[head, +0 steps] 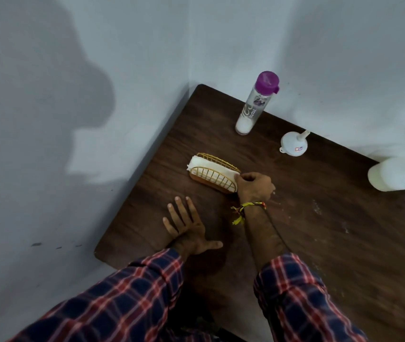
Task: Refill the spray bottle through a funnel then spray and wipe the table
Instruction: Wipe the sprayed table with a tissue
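- Plaid sleeves (127,292) in navy, red and white fill the near edge of the view, one on each forearm.
- Left hand (189,230) lies flat on the dark brown wooden counter (319,243), fingers straight and spread wide, holding nothing.
- Right hand (254,185), with a yellow braided thread band (248,208) round its wrist, has its fingers curled and pinches the near end of the white folded napkins (211,166).
- These napkins stand in a gold wire napkin holder with a brown base (215,175), which sits on the counter just beyond the left hand.
- Farther back, near the wall corner, a tall clear bottle with a purple cap (255,104) stands upright, with white contents at its bottom.
- To its right a small white plastic funnel (294,143) lies on the counter, spout toward the wall.
- At the right edge a white plastic bottle (393,175) is only partly in view and blurred; whether it is the spray bottle cannot be told.
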`<control>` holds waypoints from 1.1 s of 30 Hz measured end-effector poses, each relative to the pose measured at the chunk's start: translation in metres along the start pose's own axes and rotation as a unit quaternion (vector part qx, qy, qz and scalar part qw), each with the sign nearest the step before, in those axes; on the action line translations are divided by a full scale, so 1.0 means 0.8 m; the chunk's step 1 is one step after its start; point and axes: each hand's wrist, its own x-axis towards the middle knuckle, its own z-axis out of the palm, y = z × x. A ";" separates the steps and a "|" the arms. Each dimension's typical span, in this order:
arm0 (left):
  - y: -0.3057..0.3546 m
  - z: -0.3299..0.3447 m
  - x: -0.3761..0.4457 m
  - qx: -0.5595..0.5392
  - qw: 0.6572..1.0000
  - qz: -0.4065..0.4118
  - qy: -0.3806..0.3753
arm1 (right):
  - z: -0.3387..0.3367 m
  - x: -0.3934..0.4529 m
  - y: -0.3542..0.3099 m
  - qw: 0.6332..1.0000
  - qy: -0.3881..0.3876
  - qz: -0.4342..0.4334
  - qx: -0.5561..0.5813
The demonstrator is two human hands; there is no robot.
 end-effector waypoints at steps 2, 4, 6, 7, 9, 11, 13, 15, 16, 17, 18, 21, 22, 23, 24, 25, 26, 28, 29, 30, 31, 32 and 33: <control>0.000 -0.001 -0.001 -0.003 1.000 0.002 -0.002 | 0.002 -0.004 0.000 1.000 0.003 -0.012 -0.002; 0.000 -0.002 -0.001 -0.002 1.000 0.005 -0.006 | 0.005 -0.005 0.001 1.000 0.002 -0.012 0.006; 0.001 -0.004 -0.002 -0.002 1.000 0.003 -0.011 | 0.004 -0.007 0.002 0.999 0.005 -0.013 0.035; 0.001 -0.004 -0.001 -0.004 1.000 0.002 -0.014 | 0.003 -0.008 0.001 0.999 0.008 -0.019 0.050; 0.001 -0.004 0.000 -0.006 1.000 0.002 -0.014 | 0.000 -0.013 0.000 0.997 0.014 -0.045 0.064; 0.001 -0.004 0.001 -0.005 1.000 0.001 -0.009 | -0.002 -0.019 -0.001 0.994 0.026 -0.086 0.069; 0.000 -0.003 0.001 -0.007 1.000 0.001 -0.012 | -0.004 -0.025 0.000 0.986 0.056 -0.136 0.078; 0.000 -0.002 0.000 -0.005 1.000 0.002 -0.008 | -0.004 -0.030 0.002 0.977 0.089 -0.166 0.099; 0.000 -0.002 0.001 -0.005 1.000 0.002 -0.006 | -0.003 -0.032 0.003 0.974 0.100 -0.169 0.116; -0.001 -0.002 0.001 -0.004 1.000 0.001 -0.005 | -0.002 -0.033 0.004 0.970 0.110 -0.164 0.140; -0.001 -0.002 0.002 -0.004 1.000 0.000 -0.005 | -0.001 -0.033 0.005 0.967 0.116 -0.153 0.168; -0.001 -0.002 0.001 -0.004 1.000 -0.001 -0.004 | 0.000 -0.029 0.009 0.967 0.075 -0.106 0.219; -0.001 -0.002 0.001 -0.004 1.000 -0.003 -0.002 | -0.001 -0.029 0.010 0.968 0.060 -0.112 0.218; -0.001 -0.003 0.001 -0.004 1.000 -0.004 -0.002 | -0.003 -0.029 0.009 0.967 0.053 -0.135 0.211; 0.000 -0.004 0.000 -0.004 1.000 -0.006 0.000 | -0.007 -0.030 0.006 0.963 0.053 -0.169 0.204; 0.000 -0.004 -0.001 -0.002 1.000 -0.007 0.000 | -0.010 -0.033 0.001 0.956 0.056 -0.208 0.196; 0.000 -0.005 0.000 -0.001 1.000 -0.005 -0.001 | -0.014 -0.036 -0.004 0.949 0.057 -0.246 0.190; -0.001 -0.006 -0.002 0.001 1.000 -0.001 -0.004 | -0.021 -0.044 -0.012 0.936 0.057 -0.301 0.174; -0.001 -0.007 -0.003 0.001 1.000 0.000 -0.003 | -0.025 -0.047 -0.014 0.932 0.059 -0.316 0.167; -0.001 -0.007 -0.003 0.001 1.000 0.000 -0.002 | -0.030 -0.050 -0.014 0.929 0.064 -0.325 0.165; -0.002 -0.008 -0.003 0.001 1.000 -0.001 -0.004 | -0.035 -0.052 -0.013 0.927 0.072 -0.330 0.165; -0.001 -0.007 -0.002 -0.001 1.000 -0.001 -0.006 | -0.041 -0.054 -0.012 0.924 0.082 -0.333 0.168; -0.002 -0.008 -0.002 -0.002 1.000 0.000 -0.007 | -0.049 -0.056 -0.009 0.921 0.093 -0.338 0.171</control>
